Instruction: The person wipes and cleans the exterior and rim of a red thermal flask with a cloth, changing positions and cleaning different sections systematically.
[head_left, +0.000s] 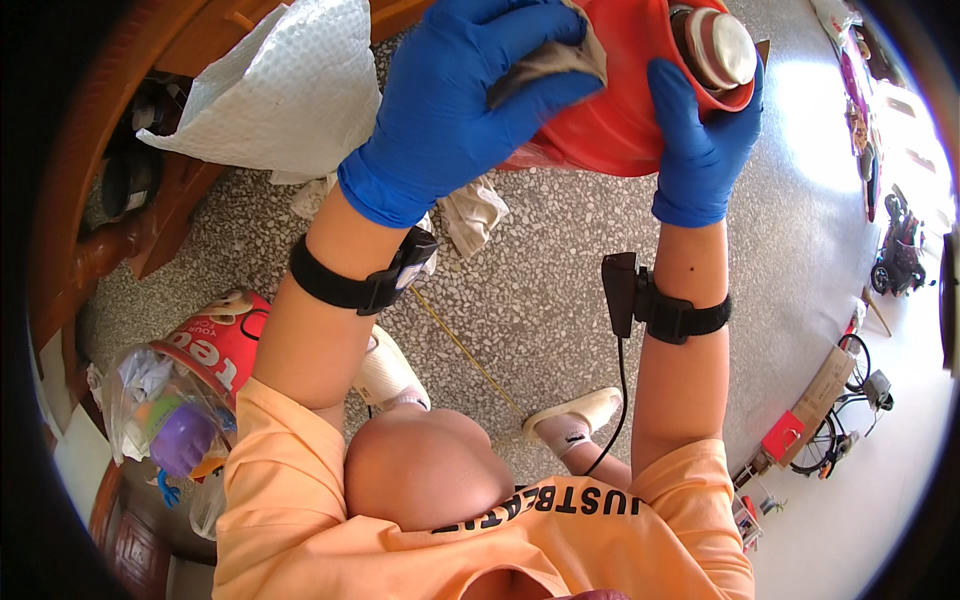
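My left hand (465, 97), in a blue glove, holds a crumpled grey-brown cloth (536, 67) against or close beside a glossy red container (619, 112) at the top of the view. My right hand (701, 139), also gloved in blue, grips the container around its open end, thumb on the near left side and fingers partly hidden behind the rim. Inside that opening sits a round silvery cap (731, 49) with reddish bands. The container's far end runs past the top edge. Both forearms wear black straps with small black devices.
Silvery bubble wrap (285, 97) stands by wooden furniture (112, 247) at left. Pale crumpled cloths (472, 214) lie on the speckled floor (480, 315). A red bin (217, 337) with a full plastic bag (161, 420) stands lower left. A bicycle (825, 435) and cardboard box (821, 382) are far right.
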